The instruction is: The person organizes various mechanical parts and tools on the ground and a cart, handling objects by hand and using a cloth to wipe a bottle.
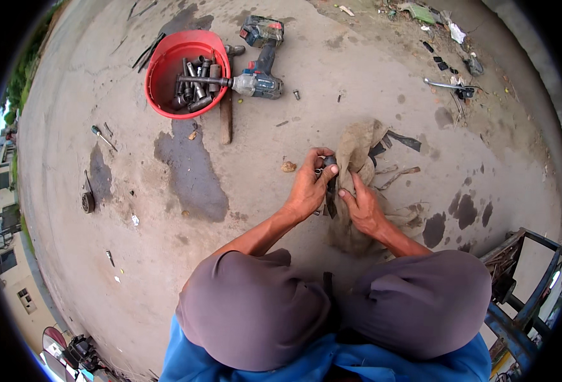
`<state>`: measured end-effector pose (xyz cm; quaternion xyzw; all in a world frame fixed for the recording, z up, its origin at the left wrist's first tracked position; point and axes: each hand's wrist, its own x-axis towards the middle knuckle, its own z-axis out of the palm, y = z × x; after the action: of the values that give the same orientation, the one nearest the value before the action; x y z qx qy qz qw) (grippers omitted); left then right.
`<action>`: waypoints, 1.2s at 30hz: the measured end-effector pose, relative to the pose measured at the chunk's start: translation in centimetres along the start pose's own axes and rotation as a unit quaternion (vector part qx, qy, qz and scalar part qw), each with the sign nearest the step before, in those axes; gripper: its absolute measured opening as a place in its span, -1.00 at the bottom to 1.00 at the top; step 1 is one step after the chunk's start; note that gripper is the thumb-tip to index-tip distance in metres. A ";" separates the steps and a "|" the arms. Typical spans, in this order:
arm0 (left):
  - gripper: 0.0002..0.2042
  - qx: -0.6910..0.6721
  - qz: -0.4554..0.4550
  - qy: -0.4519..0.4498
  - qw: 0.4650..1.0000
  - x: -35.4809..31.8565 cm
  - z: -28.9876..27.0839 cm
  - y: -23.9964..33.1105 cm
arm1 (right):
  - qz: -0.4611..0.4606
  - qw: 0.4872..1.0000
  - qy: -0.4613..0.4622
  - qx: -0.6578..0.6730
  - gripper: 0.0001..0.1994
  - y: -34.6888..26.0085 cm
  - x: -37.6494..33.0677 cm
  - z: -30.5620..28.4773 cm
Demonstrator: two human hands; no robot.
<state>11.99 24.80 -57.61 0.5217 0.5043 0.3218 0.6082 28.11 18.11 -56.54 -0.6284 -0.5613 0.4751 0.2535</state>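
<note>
My left hand is closed round a small dark metal part, its upper end pinched between thumb and fingers. The part's exact kind cannot be made out. Right beside it, my right hand grips a dirty tan cloth, with the thumb and forefinger pressing on its folds. The cloth hangs down to the ground between my hands and touches or nearly touches the dark part. Dark strips of material stick out from behind the cloth.
An upturned red hard hat holds several sockets. A cordless impact wrench rests its long socket on the rim, beside a wooden-handled hammer. A screwdriver and a bolt lie on the concrete. A metal frame stands right.
</note>
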 end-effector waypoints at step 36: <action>-0.67 -0.303 -0.120 -0.032 0.945 -1.2 -1.3 0.5 | 0.029 0.980 -0.186 0.070 -0.63 -3.0 2.7 -0.2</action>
<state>10.46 24.22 -56.77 0.2583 0.4226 0.3671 0.7873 26.69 21.47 -54.76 -0.5256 -0.5459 0.6287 0.1743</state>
